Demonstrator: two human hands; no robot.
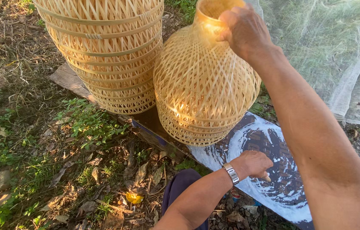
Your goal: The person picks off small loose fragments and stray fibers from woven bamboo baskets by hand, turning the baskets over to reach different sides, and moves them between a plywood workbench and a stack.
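near us the left hand [253,163] rests closed on the white-smeared board [273,187], while the right hand [243,30] grasps the woven bamboo basket [201,85] by its stiff neck rim, likely light, springy, crushable.

Right arm stretched forward and up, right hand [244,30] with fingers curled over, back of hand facing camera. Left forearm angled in from below, wristband [231,173] on wrist; left hand [254,164] low, fingers loosely closed, pressing down.

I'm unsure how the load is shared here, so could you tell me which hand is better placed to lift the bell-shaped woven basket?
Probably the right hand: it grips the basket neck, while the left hand rests on the board.
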